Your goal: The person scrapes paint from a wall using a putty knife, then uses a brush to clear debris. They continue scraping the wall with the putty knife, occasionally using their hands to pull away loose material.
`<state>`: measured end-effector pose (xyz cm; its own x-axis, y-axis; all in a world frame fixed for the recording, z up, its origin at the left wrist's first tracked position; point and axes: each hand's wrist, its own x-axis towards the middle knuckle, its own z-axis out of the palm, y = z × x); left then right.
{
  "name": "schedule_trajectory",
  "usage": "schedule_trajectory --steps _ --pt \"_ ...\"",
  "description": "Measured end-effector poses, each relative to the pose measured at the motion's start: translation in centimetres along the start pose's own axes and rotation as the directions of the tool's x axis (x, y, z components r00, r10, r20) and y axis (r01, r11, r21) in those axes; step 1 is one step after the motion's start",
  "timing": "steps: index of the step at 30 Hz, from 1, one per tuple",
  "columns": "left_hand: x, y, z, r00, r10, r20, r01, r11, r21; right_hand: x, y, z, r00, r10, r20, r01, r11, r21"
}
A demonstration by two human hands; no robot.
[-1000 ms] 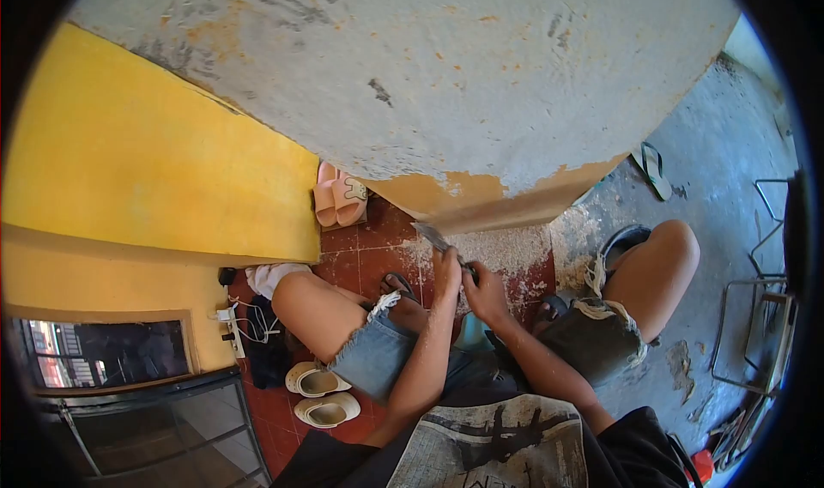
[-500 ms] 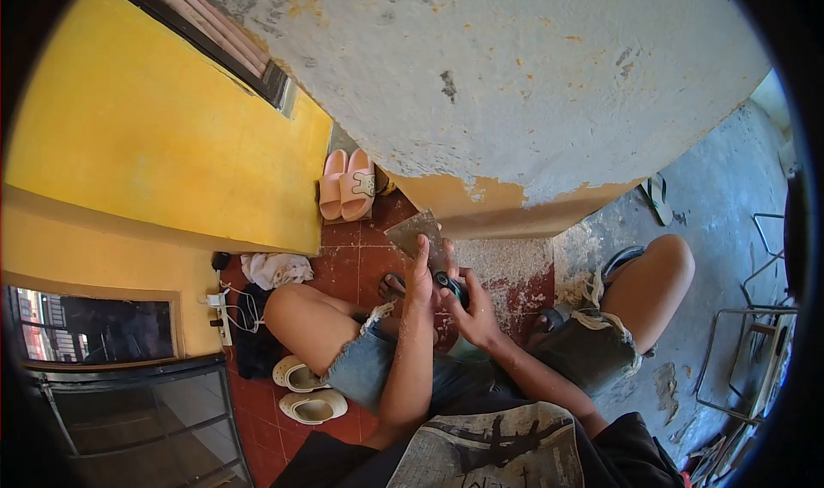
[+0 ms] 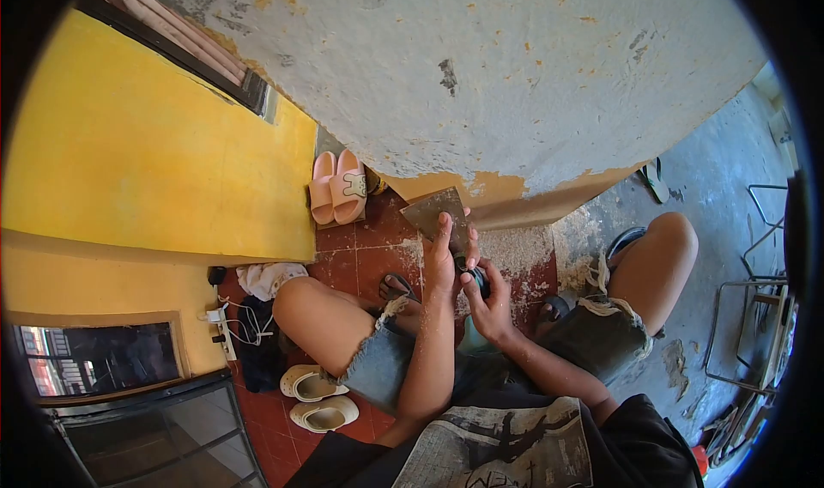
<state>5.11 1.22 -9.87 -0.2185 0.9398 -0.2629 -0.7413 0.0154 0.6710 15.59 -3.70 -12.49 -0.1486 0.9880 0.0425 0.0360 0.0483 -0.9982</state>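
Note:
A paint scraper (image 3: 438, 212) with a wide, dusty metal blade is held up in front of my lap, pointing away from me toward the wall base. My left hand (image 3: 441, 260) grips it near the blade, with the thumb along the blade's face. Lower down, my right hand (image 3: 489, 306) is closed around the dark handle (image 3: 477, 278), which is mostly covered by the fingers. White specks of dust cling to my left forearm.
Ahead stands a grey wall (image 3: 515, 93) with peeling paint over an orange band. Pale flakes (image 3: 519, 248) litter the red tiles. Pink slides (image 3: 347, 187) and cream clogs (image 3: 324, 414) sit to the left, near a power strip (image 3: 225, 333). Metal-framed chairs (image 3: 747, 316) are at right.
Both hands and the scraper have shifted slightly right and the blade has moved up a little, showing more of its face. The camera view has also moved slightly.

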Motion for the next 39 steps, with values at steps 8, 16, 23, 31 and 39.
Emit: schedule_trajectory --steps 8,16,23,31,39 --pt "0.5 -1.1 -0.2 0.999 -0.01 -0.034 0.009 0.999 -0.031 0.7 -0.1 -0.5 0.998 0.046 -0.04 -0.046 0.999 0.013" --pt "1.3 -1.9 -0.1 1.0 0.027 0.0 -0.027 0.998 -0.061 1.9 0.7 -1.1 0.999 0.008 -0.031 -0.009 1.0 -0.01" --pt "1.7 -1.5 -0.2 0.999 0.052 0.002 -0.052 0.999 0.002 2.2 0.7 -0.7 0.996 -0.041 -0.083 0.046 0.997 0.055" --pt "1.8 -2.0 -1.0 0.997 0.03 0.065 -0.03 1.0 0.006 2.1 1.9 -0.4 0.994 -0.02 -0.104 0.026 0.998 0.056" --pt "1.4 -2.0 -0.9 0.999 0.007 0.034 -0.008 1.0 0.017 1.5 1.8 -0.4 0.997 0.034 -0.069 -0.025 0.993 0.119"
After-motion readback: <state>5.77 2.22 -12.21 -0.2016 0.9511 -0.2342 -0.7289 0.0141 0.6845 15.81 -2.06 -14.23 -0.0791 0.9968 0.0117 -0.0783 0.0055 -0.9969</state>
